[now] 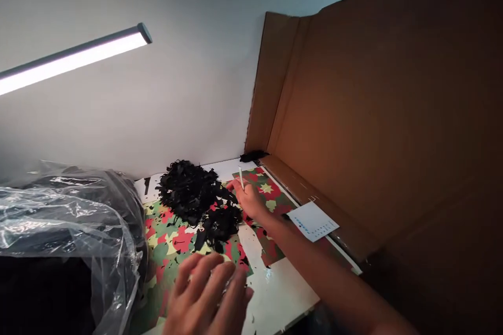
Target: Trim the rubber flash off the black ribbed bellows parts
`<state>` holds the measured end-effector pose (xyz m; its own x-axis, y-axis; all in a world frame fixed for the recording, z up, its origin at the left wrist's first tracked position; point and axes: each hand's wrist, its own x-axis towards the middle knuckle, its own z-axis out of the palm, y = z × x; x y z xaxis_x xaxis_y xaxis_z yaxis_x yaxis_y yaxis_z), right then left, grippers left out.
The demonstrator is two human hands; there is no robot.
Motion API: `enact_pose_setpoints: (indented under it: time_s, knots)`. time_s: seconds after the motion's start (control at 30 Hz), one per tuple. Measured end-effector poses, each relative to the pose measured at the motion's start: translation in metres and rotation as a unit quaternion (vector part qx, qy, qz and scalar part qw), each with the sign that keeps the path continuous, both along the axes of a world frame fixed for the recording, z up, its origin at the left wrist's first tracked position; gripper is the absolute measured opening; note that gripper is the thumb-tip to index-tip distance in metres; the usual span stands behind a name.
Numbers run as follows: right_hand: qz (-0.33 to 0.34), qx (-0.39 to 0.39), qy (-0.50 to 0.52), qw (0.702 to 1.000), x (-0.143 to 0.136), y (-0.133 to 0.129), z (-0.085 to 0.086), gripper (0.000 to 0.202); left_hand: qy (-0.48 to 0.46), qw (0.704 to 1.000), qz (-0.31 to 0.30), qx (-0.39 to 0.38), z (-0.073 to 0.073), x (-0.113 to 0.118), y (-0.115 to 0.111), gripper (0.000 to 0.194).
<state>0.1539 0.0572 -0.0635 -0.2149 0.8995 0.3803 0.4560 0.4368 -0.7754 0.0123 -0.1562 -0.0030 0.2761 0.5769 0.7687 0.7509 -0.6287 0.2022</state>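
My right hand [248, 200] reaches to the back of the table, closed around a slim white stick-like tool [241, 178] that points upward. What kind of tool it is I cannot make out. Just left of that hand lies a heap of black shredded scraps [188, 191], with a smaller clump [220, 225] in front of it. In the foreground my left hand [208, 296] hovers over the near part of the table, back toward me. Its fingers are bent and slightly apart, with the fingertips partly hidden; no held object shows.
A camouflage-patterned sheet in red, green and yellow [168, 241] covers part of the white tabletop [283, 282]. Clear plastic bags with black contents [78, 214] bulge on the left. A printed white card [314, 221] lies by the tall cardboard wall [365, 115] on the right.
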Motion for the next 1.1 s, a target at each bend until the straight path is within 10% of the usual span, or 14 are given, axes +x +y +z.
enact_pose_setpoints:
  time_s: [0.13, 0.27, 0.57, 0.77, 1.1]
  knots:
    - [-0.081, -0.022, -0.106, 0.991, 0.009, 0.058, 0.006, 0.026, 0.100, 0.994, 0.028, 0.019, -0.032, 0.014, 0.035, 0.022]
    - [-0.160, -0.077, -0.196, 0.964, 0.019, 0.113, 0.007, 0.037, 0.030, 0.998, 0.063, -0.004, -0.049, -0.012, 0.051, 0.025]
    - [-0.202, -0.163, -0.267, 0.928, 0.012, 0.163, 0.008, 0.037, -0.048, 0.994, 0.097, -0.037, -0.059, -0.030, 0.053, 0.023]
    - [-0.186, -0.136, -0.260, 0.938, 0.015, 0.150, 0.016, 0.036, -0.037, 0.995, 0.090, -0.033, -0.058, -0.034, 0.050, 0.021]
    - [-0.028, -0.090, -0.115, 0.989, 0.051, 0.055, -0.008, 0.033, -0.112, 0.986, 0.056, -0.109, -0.063, -0.020, 0.047, 0.028]
